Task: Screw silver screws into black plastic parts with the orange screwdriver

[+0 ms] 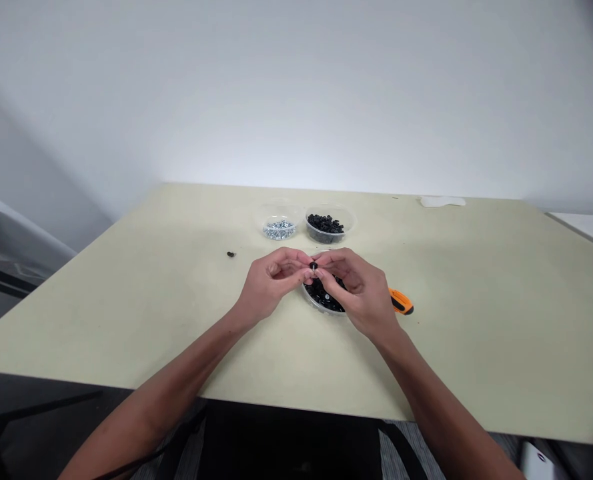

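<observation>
Two hands, one small black-headed part (313, 266), viewed from above; clock dirs. taken about the near bowl (321, 309), w/ 12 o'clock toward the wall (301, 100). L hand (271, 283), its forearm entering from 8 o'clock: thumb + fingertips pinched on the part. R hand (359, 290), forearm from 4 o'clock: likewise pinched on it, so the tips of both nearly meet. A pale bit shows just below the black head; whether it's a separate pc. can't be told at this scale. Two-sided grip prob. chosen b/c so small a thing tips or turns easily when held from one side only. Part sits above the near bowl, over its far L edge; prob. reason: a dropped pc. would land among the black parts (326, 296) there. R hand hides some of that bowl.

Stock beyond, within easy reach: clear bowl w/ silver bits (279, 231) at 11 o'clock, second bowl w/ black pcs. (325, 225) at 12, the two side by side, presumably kept apart by kind. Orange-and-black tool (401, 302) lies at 3 o'clock, partly behind R hand, apparently set aside b/c both hands are occupied. Loose dark pc. (231, 254) at 10 o'clock, alone on the table (126, 320). White item (442, 201), btwn 1 and 2 o'clock, near the table's far edge; identity unclear.
</observation>
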A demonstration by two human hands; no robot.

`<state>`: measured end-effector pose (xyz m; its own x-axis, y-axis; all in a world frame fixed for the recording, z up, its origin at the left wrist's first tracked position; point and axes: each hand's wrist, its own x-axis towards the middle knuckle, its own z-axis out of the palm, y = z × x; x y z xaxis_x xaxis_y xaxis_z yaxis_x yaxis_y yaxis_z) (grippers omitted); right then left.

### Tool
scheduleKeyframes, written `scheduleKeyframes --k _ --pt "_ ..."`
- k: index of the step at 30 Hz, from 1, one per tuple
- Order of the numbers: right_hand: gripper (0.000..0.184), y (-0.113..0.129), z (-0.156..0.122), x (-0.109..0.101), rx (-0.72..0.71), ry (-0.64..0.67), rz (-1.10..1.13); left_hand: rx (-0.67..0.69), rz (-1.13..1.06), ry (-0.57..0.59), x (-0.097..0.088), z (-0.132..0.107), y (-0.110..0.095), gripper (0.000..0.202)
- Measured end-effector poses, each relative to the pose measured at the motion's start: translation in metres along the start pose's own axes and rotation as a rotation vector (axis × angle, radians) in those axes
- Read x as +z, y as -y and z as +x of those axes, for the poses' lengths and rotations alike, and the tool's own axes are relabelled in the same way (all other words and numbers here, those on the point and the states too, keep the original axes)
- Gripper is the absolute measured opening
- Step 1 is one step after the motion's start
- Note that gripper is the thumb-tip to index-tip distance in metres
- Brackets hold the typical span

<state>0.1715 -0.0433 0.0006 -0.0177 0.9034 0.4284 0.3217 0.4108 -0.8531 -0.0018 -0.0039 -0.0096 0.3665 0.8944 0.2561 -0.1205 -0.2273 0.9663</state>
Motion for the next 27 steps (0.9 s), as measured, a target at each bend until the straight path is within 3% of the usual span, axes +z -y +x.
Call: scheduleKeyframes --k 14,19,23,27 --pt "0.007 0.002 0.0 0.001 0.036 -0.006 -0.025 -0.014 -0.06 0.02 0.0 0.003 0.005 0.019" --pt "0.008 -0.003 0.002 -0.002 0.047 0.051 0.029 -0.022 -0.026 0.032 -0.005 0.007 0.009 0.019" --pt "0.008 -0.004 0.003 -0.004 -0.01 0.04 -0.024 0.121 0.06 0.008 -0.001 0.008 0.01 0.013" --pt "0.016 0.013 -0.005 -0.016 -0.13 -0.011 -0.203 0.239 0.106 0.005 0.0 0.009 0.002 0.01"
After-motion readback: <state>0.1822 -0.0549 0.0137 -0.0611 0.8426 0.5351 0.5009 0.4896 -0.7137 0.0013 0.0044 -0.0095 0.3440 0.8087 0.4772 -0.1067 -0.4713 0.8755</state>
